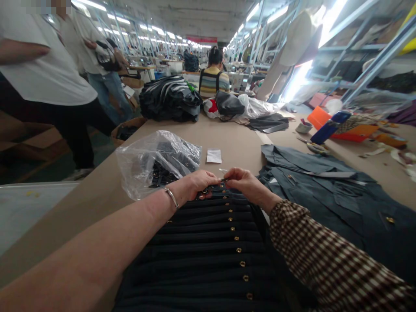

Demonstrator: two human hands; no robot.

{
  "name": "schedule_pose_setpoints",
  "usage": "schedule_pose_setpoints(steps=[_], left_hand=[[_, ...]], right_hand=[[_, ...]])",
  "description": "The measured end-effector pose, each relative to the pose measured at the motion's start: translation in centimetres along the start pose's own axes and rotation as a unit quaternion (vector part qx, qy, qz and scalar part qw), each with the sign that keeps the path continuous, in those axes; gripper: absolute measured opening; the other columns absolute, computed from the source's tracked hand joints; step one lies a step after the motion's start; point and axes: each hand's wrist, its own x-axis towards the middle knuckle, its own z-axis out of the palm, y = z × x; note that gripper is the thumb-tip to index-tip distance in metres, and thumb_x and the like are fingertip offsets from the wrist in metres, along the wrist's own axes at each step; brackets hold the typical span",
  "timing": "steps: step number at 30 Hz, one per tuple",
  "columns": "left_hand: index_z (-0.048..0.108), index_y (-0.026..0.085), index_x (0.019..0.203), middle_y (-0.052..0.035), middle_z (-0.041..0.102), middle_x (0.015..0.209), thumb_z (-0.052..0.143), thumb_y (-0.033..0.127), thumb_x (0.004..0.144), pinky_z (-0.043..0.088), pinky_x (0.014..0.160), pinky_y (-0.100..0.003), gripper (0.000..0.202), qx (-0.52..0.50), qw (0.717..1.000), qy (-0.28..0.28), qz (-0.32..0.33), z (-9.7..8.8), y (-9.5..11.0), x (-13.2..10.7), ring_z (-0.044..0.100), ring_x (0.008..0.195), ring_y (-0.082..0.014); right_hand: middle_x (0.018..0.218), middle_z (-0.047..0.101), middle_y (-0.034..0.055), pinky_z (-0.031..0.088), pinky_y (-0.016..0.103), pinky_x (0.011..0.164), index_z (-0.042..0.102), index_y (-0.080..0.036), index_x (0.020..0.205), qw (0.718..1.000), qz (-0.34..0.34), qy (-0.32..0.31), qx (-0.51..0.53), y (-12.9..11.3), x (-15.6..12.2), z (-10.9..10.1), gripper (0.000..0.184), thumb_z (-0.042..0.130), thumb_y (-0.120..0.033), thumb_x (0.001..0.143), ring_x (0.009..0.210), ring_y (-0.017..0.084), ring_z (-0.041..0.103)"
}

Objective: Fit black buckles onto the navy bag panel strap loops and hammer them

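Observation:
Both hands meet over the far end of a row of folded dark garments [208,247], which carry a line of gold-coloured metal fittings [238,250]. My left hand [203,182] is closed, pinching a small dark piece with metal parts; its exact kind is too small to tell. A bracelet circles that wrist. Facing it, my right hand [242,182] pinches the other end of the same small piece, thumb against fingers. Just left of my left hand lies a clear plastic bag [136,158] with dark pieces bearing metal fittings. A small white paper [213,156] lies beyond the hands.
Dark cloth pieces [325,190] spread over the right of the table [130,229]. Behind them are scissors [313,146], a blue box-like object [330,127] and an orange holder [354,132]. A dark fabric stack [170,99] stands at the far edge. People stand at left.

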Motion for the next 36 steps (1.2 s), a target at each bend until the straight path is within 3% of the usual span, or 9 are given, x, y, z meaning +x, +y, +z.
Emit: schedule_pose_setpoints(steps=[4, 7, 10, 15, 29, 36], left_hand=[[0.055, 0.017, 0.068, 0.006, 0.046, 0.046, 0.059, 0.023, 0.082, 0.023, 0.037, -0.021, 0.016, 0.067, 0.996, 0.048, 0.017, 0.6, 0.2, 0.7, 0.039, 0.034, -0.0073], [0.057, 0.017, 0.065, 0.0067, 0.043, 0.042, 0.06, 0.02, 0.079, 0.024, 0.039, -0.021, 0.015, 0.123, 0.989, 0.079, 0.024, 1.1, 0.1, 1.3, 0.036, 0.034, -0.0073], [0.057, 0.016, 0.059, 0.0065, 0.041, 0.038, 0.064, 0.017, 0.074, 0.022, 0.04, -0.022, 0.016, 0.177, 0.979, 0.099, 0.021, 1.5, -0.3, 2.2, 0.036, 0.034, -0.0083], [0.058, 0.016, 0.055, 0.0059, 0.041, 0.035, 0.069, 0.019, 0.07, 0.02, 0.039, -0.021, 0.02, 0.223, 0.969, 0.103, 0.016, 1.5, -0.8, 3.1, 0.037, 0.034, -0.0081], [0.055, 0.017, 0.047, 0.0049, 0.038, 0.031, 0.073, 0.018, 0.066, 0.019, 0.041, -0.022, 0.026, 0.236, 0.965, 0.115, 0.007, 1.0, -1.3, 3.5, 0.035, 0.036, -0.0088], [0.053, 0.017, 0.047, 0.0067, 0.036, 0.031, 0.07, 0.012, 0.066, 0.016, 0.038, -0.022, 0.026, 0.159, 0.981, 0.114, 0.006, -0.1, -1.0, 2.0, 0.032, 0.033, -0.007]], right_hand=[[0.067, 0.06, -0.0031, 0.043, 0.022, 0.057, 0.065, -0.017, 0.081, 0.997, 0.045, -0.028, 0.061, 0.4, -0.3, -0.5, 0.02, 0.07, -0.031, 0.068, 0.057, 0.008, 0.054], [0.059, 0.059, -0.004, 0.038, 0.02, 0.05, 0.068, -0.016, 0.081, 0.997, 0.055, -0.013, -0.061, 1.4, 0.3, -0.9, 0.019, 0.069, -0.029, 0.067, 0.05, 0.007, 0.049], [0.047, 0.055, -0.0045, 0.035, 0.02, 0.044, 0.07, -0.016, 0.071, 0.977, 0.084, 0.014, -0.197, 2.6, 1.0, -1.1, 0.009, 0.066, -0.02, 0.063, 0.044, 0.008, 0.046], [0.046, 0.057, -0.0042, 0.034, 0.02, 0.043, 0.07, -0.018, 0.062, 0.967, 0.082, 0.022, -0.241, 3.6, 1.4, -1.2, 0.01, 0.062, -0.011, 0.059, 0.044, 0.008, 0.046], [0.053, 0.062, -0.0025, 0.038, 0.021, 0.051, 0.067, -0.019, 0.057, 0.933, 0.024, 0.019, -0.357, 3.5, 1.6, -0.4, 0.017, 0.057, -0.005, 0.057, 0.052, 0.011, 0.052], [0.05, 0.058, -0.0032, 0.035, 0.022, 0.051, 0.065, -0.019, 0.058, 0.926, -0.004, 0.026, -0.378, 2.3, 0.9, -0.2, 0.013, 0.058, -0.009, 0.062, 0.051, 0.01, 0.047]])
